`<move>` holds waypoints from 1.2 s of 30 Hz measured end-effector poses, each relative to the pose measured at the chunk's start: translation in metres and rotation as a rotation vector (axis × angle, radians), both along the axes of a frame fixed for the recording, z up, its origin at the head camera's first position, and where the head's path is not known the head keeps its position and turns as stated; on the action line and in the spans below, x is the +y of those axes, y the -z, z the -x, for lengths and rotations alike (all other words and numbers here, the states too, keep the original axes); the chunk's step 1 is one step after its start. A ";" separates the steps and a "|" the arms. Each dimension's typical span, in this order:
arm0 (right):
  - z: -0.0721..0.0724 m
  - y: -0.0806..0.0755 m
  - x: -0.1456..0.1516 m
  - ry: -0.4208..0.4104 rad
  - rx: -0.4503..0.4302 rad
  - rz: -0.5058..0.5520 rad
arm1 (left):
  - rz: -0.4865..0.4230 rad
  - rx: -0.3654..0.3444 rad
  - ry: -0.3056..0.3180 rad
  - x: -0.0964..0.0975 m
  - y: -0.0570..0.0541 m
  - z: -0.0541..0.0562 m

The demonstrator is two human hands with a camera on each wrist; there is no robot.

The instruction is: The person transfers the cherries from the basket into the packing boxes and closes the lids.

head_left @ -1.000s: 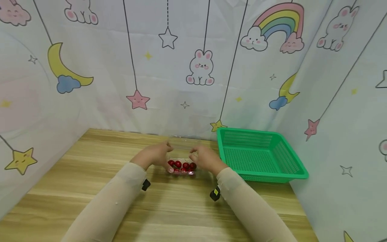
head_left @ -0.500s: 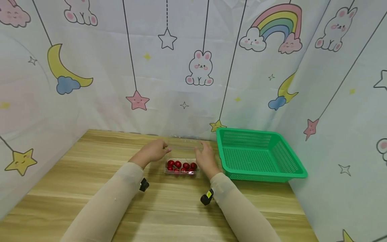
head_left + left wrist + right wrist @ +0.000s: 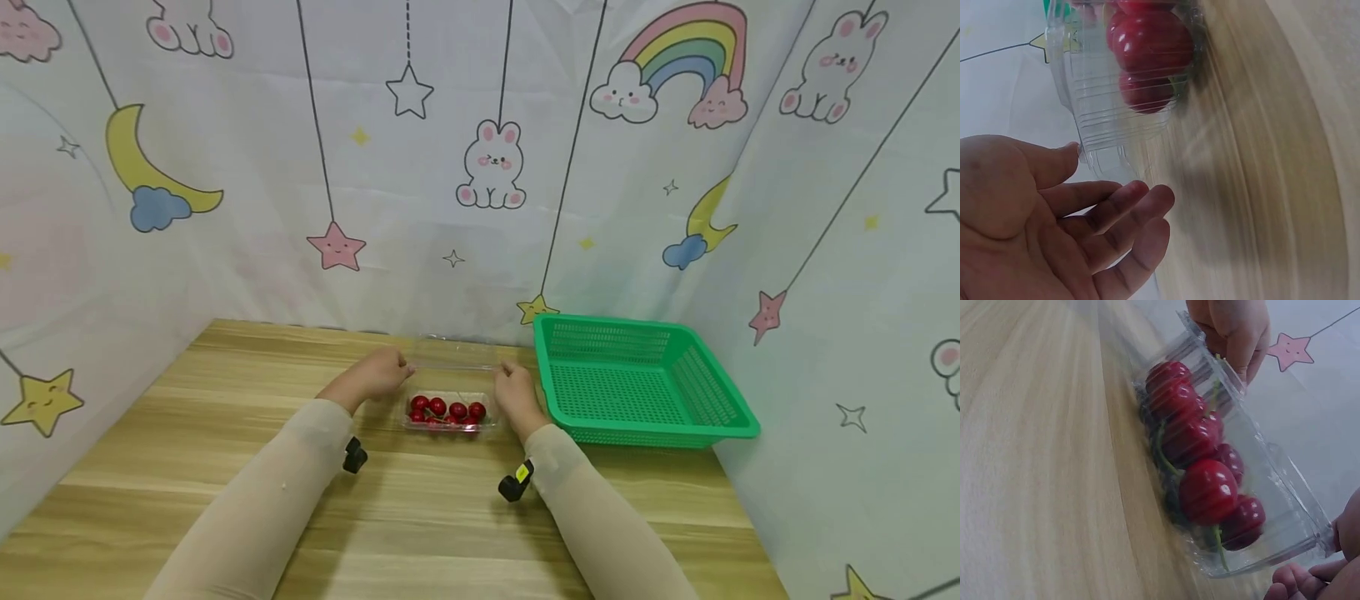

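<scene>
A clear plastic clamshell box (image 3: 405,421) of red cherries (image 3: 457,410) stands on the table, its clear lid (image 3: 453,354) tilted back behind it. My left hand (image 3: 375,375) pinches the lid's near-left corner. In the left wrist view the left thumb (image 3: 1063,162) meets the clear plastic edge, while the other fingers are loosely bent. At the opposite near corner, my right hand (image 3: 517,396) pinches the lid. Right-hand fingers (image 3: 1300,581) show beside the clear plastic corner in the right wrist view; their tips are partly out of sight. Green stems show among the cherries.
A green perforated basket (image 3: 615,396) sits to the right, close to my right hand. Behind the wooden table (image 3: 420,517) hangs a white cloth backdrop (image 3: 420,192) printed with rabbits, stars and moons. It also covers both sides.
Both hands have left the cherries and drawn back and apart to the lid's two near corners. The box and basket have stayed in place. The head view has shifted slightly.
</scene>
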State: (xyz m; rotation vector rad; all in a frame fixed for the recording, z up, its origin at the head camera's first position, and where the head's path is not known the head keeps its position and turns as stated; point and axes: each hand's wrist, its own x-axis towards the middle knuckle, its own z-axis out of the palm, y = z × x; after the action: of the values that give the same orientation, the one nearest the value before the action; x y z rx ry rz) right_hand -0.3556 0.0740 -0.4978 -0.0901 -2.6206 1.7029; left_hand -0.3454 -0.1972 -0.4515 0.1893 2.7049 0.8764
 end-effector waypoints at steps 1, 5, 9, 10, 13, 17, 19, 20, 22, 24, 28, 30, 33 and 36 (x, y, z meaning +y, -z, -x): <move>0.000 -0.001 0.000 0.004 -0.011 0.014 | -0.013 -0.014 -0.003 0.000 0.000 0.001; -0.001 -0.003 0.001 0.020 -0.070 0.063 | -0.051 -0.045 0.001 -0.002 0.001 0.003; -0.003 -0.004 0.002 0.010 -0.129 0.144 | -0.068 -0.048 0.002 -0.002 0.000 0.002; -0.003 -0.004 0.002 0.006 -0.136 0.163 | -0.067 -0.049 0.000 -0.002 -0.001 0.001; -0.005 -0.003 0.002 -0.001 -0.141 0.221 | -0.055 -0.043 0.000 -0.002 -0.002 -0.001; -0.007 -0.003 0.001 0.018 -0.126 0.284 | -0.047 -0.030 -0.018 -0.002 -0.001 -0.002; -0.007 -0.003 0.000 0.031 -0.115 0.312 | -0.049 -0.020 -0.027 -0.002 0.000 -0.001; -0.007 -0.003 0.000 0.037 -0.111 0.322 | -0.058 -0.020 -0.034 -0.001 0.000 -0.001; -0.006 -0.002 0.000 0.043 -0.104 0.344 | -0.076 -0.017 -0.042 -0.001 0.001 0.000; -0.005 -0.001 0.000 0.045 -0.103 0.357 | -0.120 -0.022 -0.054 -0.001 0.001 0.001; -0.005 0.001 0.001 0.038 -0.085 0.355 | -0.235 -0.034 -0.091 -0.003 -0.001 0.001; -0.005 0.001 0.002 0.038 -0.066 0.347 | -0.283 -0.040 -0.101 -0.005 -0.003 -0.001; -0.005 0.002 0.002 0.048 -0.036 0.339 | -0.323 -0.050 -0.096 -0.008 -0.008 -0.003; -0.006 0.003 0.002 0.066 -0.004 0.349 | -0.342 -0.071 -0.067 -0.011 -0.013 -0.006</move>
State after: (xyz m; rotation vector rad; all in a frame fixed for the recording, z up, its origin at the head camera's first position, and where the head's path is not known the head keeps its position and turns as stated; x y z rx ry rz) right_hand -0.3499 0.0761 -0.5009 -0.1815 -2.2647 2.1159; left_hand -0.3398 -0.2082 -0.4385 0.1357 2.4908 1.3364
